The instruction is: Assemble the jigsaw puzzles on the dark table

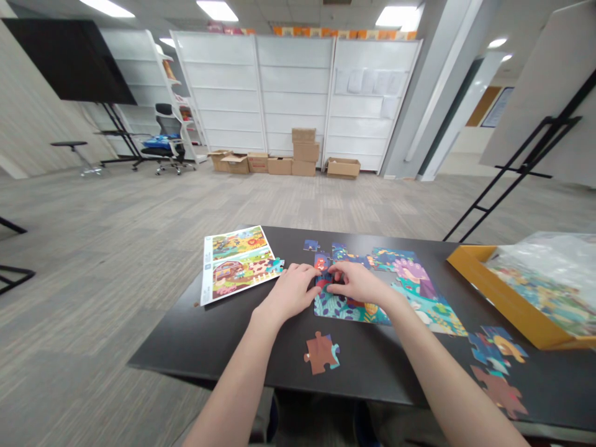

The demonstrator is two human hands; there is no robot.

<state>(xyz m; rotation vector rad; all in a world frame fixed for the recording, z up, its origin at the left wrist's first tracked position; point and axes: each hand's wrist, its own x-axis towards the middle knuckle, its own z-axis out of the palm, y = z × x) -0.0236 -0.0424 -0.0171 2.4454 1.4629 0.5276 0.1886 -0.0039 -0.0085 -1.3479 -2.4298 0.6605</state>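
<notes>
A partly joined jigsaw puzzle (351, 310), brightly coloured, lies on the black table. At its left side my left hand (291, 288) has its thumb and index fingertip against a blue and red puzzle piece (322, 263). My right hand (357, 282) curves over the same spot from the other side, thumb and index bent onto the piece. The fingers hide part of it. Closer to me lies a loose brown piece (321, 352). Beyond the hands sits a small dark blue piece (311, 245).
A picture sheet (239, 264) lies at the left, with a teal piece (276, 266) at its edge. On the right stand a yellow box (507, 298) with a plastic bag (554, 267) and several loose pieces (496, 347). The black table's (209, 338) front edge is near my body.
</notes>
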